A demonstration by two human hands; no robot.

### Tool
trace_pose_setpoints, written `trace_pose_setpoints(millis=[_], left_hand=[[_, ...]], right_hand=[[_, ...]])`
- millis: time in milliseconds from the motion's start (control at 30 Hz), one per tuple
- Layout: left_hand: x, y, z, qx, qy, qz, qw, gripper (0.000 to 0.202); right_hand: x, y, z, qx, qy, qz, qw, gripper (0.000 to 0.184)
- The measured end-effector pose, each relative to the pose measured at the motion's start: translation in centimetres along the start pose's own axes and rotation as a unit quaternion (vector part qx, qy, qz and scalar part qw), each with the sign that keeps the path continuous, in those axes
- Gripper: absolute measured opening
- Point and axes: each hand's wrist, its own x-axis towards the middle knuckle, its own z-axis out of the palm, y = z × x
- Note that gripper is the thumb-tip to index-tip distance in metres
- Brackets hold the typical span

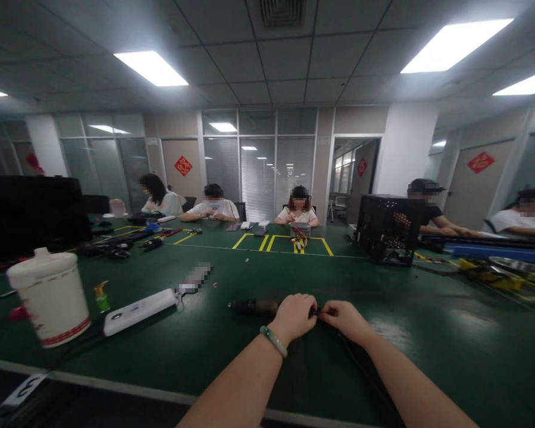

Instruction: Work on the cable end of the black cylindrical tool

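Observation:
My left hand (294,316), with a pale green bracelet on its wrist, is closed around the near end of a dark cylindrical tool (254,307) that lies on the green table (428,345). My right hand (344,318) meets it from the right, fingers pinched on a small dark part (317,311) at the tool's end. What that part is I cannot make out. A dark cable (356,362) runs back from the hands toward me under my right forearm.
A white lidded cup (51,297), a small green bottle (101,296) and a white power strip (138,310) sit at the left. A black computer case (387,229) stands at the right. Several people sit along the far side and the right.

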Motion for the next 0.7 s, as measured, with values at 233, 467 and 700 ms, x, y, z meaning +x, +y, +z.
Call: trace_pose_setpoints(millis=[233,467,700], left_hand=[[-0.02,-0.33,0.32,-0.012,0.018,0.014,1.0,0.013],[-0.01,-0.64,0.42,-0.018,0.017,0.025,0.999,0.013],[0.07,-0.66,0.45,-0.016,0.015,0.023,1.0,0.013]], right_hand=[[-0.04,-0.1,-0.17,-0.012,-0.001,0.003,1.0,0.017],[-0.16,-0.21,-0.32,-0.001,-0.005,0.005,1.0,0.017],[-0.32,-0.67,-0.45,0.002,-0.001,0.013,1.0,0.018]])
